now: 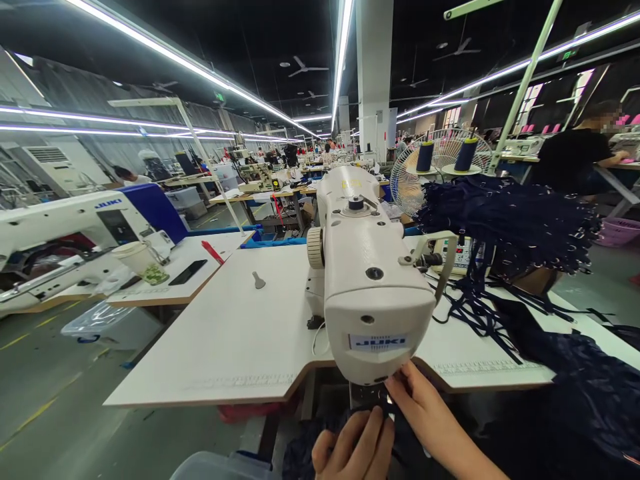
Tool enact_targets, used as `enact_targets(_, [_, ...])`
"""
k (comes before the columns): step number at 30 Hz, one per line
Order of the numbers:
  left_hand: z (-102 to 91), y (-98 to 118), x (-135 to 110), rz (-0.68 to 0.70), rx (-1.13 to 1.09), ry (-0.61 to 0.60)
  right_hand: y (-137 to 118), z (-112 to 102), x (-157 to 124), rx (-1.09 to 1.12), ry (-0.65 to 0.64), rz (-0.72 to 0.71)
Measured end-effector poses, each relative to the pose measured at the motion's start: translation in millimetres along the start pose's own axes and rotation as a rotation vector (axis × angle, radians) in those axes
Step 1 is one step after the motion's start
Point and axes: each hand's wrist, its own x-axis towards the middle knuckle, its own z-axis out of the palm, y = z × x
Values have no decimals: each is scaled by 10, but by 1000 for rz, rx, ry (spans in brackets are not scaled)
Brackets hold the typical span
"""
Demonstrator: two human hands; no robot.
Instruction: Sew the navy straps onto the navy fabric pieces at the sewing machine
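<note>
A white JUKI sewing machine (377,267) stands in the middle of the view, its head facing me. Below the head, my left hand (355,445) has its fingers curled and pressed together on dark navy fabric (320,433) beside the needle area. My right hand (417,400) reaches in from the right, with its thumb and fingers closed close under the head. What the right fingers pinch is hidden by the head and the hand itself. The needle and presser foot are mostly covered.
A large bundle of navy straps with metal rings (505,220) hangs right of the machine. More navy fabric (585,393) lies at the right front. Left are a small metal piece (258,280), a phone (189,272), a cup (143,261) and a plastic bin (110,327).
</note>
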Motion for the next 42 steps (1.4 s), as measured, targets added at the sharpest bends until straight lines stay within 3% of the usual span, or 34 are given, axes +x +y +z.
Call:
enact_targets(8, [-3, -8, -37, -26, -1, -131, -32, -31, 173, -117, 22, -51])
enact_targets(26, [40, -7, 52, -78, 36, -92, 76, 24, 396, -262, 40, -102])
enact_targets(31, [33, -34, 42, -40, 41, -156, 86, 36, 434, -251, 9, -113])
enact_targets(38, [54, -31, 24, -35, 19, -109, 24, -40, 325, -252, 13, -33])
enact_targets(42, [39, 0, 19, 2, -43, -59, -17, -178, 106, -228, -132, 36])
